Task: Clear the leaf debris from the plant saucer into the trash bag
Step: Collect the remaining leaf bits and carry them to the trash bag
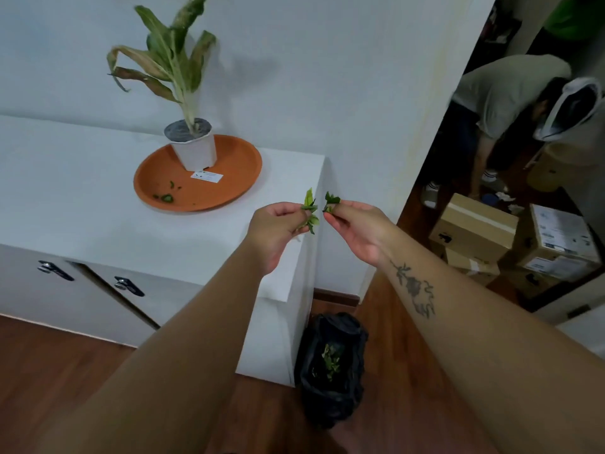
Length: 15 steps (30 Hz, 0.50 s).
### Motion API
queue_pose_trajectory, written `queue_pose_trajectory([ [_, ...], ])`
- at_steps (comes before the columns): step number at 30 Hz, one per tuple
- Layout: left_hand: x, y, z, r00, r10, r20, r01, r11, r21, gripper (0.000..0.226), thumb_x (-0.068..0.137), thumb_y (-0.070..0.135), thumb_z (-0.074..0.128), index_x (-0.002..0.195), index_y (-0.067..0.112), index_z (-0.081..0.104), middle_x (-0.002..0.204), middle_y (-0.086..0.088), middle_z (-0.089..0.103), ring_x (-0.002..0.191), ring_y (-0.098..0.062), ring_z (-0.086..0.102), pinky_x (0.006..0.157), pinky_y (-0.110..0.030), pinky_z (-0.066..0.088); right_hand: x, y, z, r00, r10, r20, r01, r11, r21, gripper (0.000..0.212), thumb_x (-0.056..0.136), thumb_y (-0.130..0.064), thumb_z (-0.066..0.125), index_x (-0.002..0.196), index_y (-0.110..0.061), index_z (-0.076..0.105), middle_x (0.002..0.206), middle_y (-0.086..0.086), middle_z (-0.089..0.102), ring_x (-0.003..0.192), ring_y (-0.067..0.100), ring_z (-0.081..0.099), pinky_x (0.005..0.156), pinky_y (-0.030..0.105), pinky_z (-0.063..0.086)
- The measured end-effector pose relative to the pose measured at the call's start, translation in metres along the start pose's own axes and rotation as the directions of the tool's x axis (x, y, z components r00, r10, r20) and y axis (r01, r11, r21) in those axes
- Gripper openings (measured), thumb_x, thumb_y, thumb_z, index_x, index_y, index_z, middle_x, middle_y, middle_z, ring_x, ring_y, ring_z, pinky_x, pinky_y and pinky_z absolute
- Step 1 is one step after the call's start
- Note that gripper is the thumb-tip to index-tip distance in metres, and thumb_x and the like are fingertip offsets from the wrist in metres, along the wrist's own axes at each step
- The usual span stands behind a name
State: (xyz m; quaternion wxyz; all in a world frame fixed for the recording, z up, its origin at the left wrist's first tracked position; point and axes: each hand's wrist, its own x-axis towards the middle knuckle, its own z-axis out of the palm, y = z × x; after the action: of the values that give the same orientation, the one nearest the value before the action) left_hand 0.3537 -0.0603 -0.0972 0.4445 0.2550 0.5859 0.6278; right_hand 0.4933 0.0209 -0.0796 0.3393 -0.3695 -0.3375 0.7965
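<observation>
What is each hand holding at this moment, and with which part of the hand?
The left hand and the right hand each pinch a small bunch of green leaf pieces at the fingertips.

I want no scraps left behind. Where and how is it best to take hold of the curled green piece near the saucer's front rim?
Probably pinch the curled piece across its raised edges with fingertips, coming from above on the near side; it lies on the saucer, clear of the pot.

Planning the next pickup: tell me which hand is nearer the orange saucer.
Left. The left hand holds leaves just off the right side of the orange saucer; the right hand, also holding leaves, is farther right, past the cabinet edge.
</observation>
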Motion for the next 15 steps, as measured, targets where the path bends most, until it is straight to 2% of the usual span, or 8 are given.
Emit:
queue_pose_trajectory([
  [6,-0.015,-0.028,0.037,0.999,-0.053,0.007,0.053,0.996,-0.075,0.009,0.088,0.003,0.067,0.095,0.003,0.073,0.093,-0.011,0.074,0.087,-0.018,0.071,0.075,-0.021,0.056,-0.012,0.0,-0.047,0.998,0.019,-0.062,-0.017,0.999,0.045,0.015,0.087,0.007,0.058,0.102,0.009,0.062,0.098,0.017,0.066,0.091,0.02,0.066,0.076,0.02,0.059],
  [9,-0.02,-0.048,0.056,0.995,-0.099,0.017,0.101,0.981,-0.168,0.008,0.088,0.005,0.068,0.094,0.004,0.073,0.091,-0.008,0.075,0.085,-0.014,0.072,0.073,-0.019,0.055,-0.015,0.008,-0.071,0.994,0.034,-0.105,-0.027,0.997,0.068,0.019,0.088,0.008,0.057,0.106,0.012,0.06,0.1,0.019,0.065,0.095,0.022,0.065,0.08,0.025,0.058],
  [12,-0.023,-0.074,0.073,0.987,-0.145,0.069,0.156,0.965,-0.209,0.01,0.088,0.005,0.068,0.097,0.004,0.073,0.094,-0.006,0.077,0.088,-0.012,0.073,0.076,-0.019,0.055,-0.013,0.021,-0.094,0.99,0.056,-0.133,-0.042,0.994,0.103,0.019,0.088,0.008,0.056,0.106,0.013,0.06,0.102,0.021,0.065,0.096,0.023,0.065,0.081,0.027,0.057],
  [15,-0.021,-0.104,0.082,0.979,-0.199,0.039,0.202,0.942,-0.267,0.014,0.088,0.004,0.067,0.102,0.002,0.07,0.093,-0.006,0.077,0.087,-0.011,0.073,0.076,-0.018,0.056,-0.008,0.039,-0.117,0.98,0.072,-0.184,-0.049,0.991,0.128,0.018,0.089,0.009,0.055,0.106,0.013,0.059,0.103,0.022,0.064,0.098,0.024,0.064,0.081,0.028,0.057],
])
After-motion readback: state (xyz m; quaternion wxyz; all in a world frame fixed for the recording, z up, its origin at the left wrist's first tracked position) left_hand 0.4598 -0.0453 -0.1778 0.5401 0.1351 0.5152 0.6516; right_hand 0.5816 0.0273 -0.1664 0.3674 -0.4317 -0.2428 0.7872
